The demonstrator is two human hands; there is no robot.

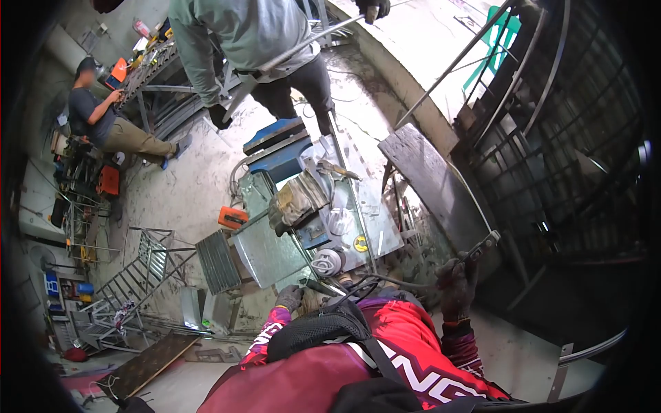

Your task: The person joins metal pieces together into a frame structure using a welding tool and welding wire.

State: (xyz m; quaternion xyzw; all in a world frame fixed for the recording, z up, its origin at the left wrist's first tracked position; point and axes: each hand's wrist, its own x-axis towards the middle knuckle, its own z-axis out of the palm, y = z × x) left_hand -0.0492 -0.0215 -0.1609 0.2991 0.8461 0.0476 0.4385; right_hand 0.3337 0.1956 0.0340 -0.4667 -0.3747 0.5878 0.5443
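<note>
My right hand (458,286), in a dark glove, is closed around the handle of a welding electrode holder (487,242). A thin rod (474,199) slants up and left from its jaws, and a dark cable (406,283) runs from the hand across my front. My left hand (290,297), also gloved, is low beside the near edge of a shiny metal sheet (272,251); its fingers are too small and dark to read. Close by, a round grey-white coil (327,263) sits on the worktable (382,237), along with a yellow tape roll (360,243) and a brown cloth (299,199).
A blue vise-like block (279,148) is at the table's far end. Beyond it a co-worker in a grey top (241,34) holds a long metal bar (303,45). Another person (96,110) stands far left. A plank (434,182) and metal grille (564,151) are at right.
</note>
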